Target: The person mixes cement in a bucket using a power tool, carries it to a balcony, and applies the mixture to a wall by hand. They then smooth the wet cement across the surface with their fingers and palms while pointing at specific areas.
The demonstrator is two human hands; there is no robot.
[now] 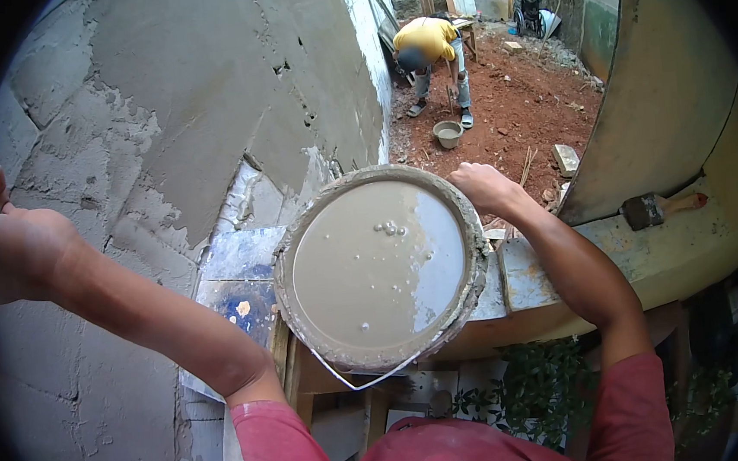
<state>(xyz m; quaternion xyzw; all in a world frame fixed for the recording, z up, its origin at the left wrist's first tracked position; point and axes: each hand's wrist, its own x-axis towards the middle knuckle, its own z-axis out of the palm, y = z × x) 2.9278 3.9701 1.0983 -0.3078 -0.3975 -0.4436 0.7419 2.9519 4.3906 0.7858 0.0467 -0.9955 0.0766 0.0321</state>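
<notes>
A round bucket (363, 266) full of wet grey cement, with a few bubbles on its surface, stands in front of my body. Its wire handle (364, 385) hangs down on the near side. My right hand (483, 189) is at the bucket's upper right rim, fingers curled against the edge. Out at the far left, my left hand (19, 241) is raised near the partly plastered wall (178, 115), with at least two fingers stretched out; the rest of it is blurred. Nothing shows in it.
A brush (662, 207) lies on the ledge (528, 274) at the right. Below, a person (428, 39) in a yellow top bends over a small bucket (448, 134) on red soil (505, 90). Plants (546, 390) grow below the ledge. A stained board (240, 301) lies left of the large bucket.
</notes>
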